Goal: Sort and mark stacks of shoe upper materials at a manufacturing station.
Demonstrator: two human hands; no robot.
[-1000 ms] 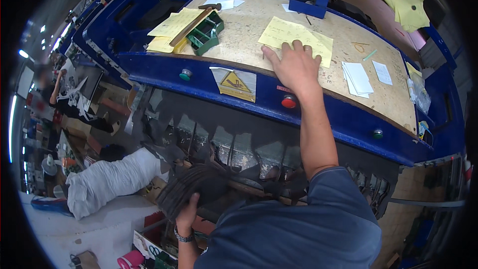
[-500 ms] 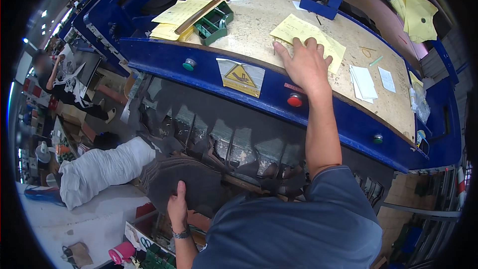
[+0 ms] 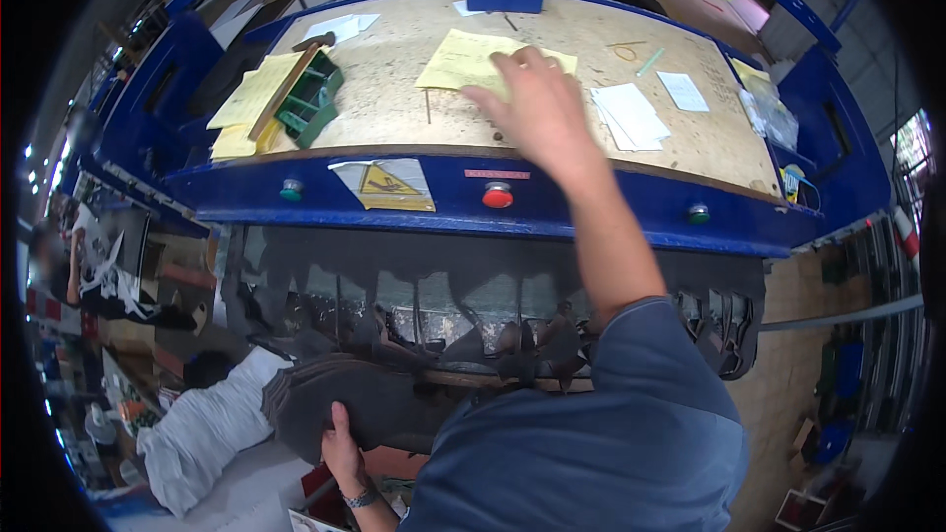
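My right hand (image 3: 540, 110) reaches over the board, its thumb and fingers apart above the right part of a yellow sheet of paper (image 3: 458, 59) with handwriting. It touches or hovers over the sheet; I cannot tell which. A thin brown stick (image 3: 429, 108) lies by the sheet's lower edge. Down by my body, my left hand (image 3: 342, 448) grips a stack of dark, rounded flat pieces (image 3: 384, 404), thumb on top and fingers hidden underneath. The stack rests low in front of me, below the blue machine's front edge.
A green compartment tray (image 3: 313, 103), a hammer (image 3: 317, 40) and yellow papers (image 3: 239, 113) lie left on the board. White cards (image 3: 629, 116) are at right. Buttons, one red (image 3: 498, 196), line the blue front. Dark sheet offcuts (image 3: 473, 266) hang below; a white wrapped roll (image 3: 212, 429) lies left.
My view has swung, so the board sits farther left and squarer in the picture. My right hand's thumb has moved away from the thin stick. My left hand keeps its hold on the stack.
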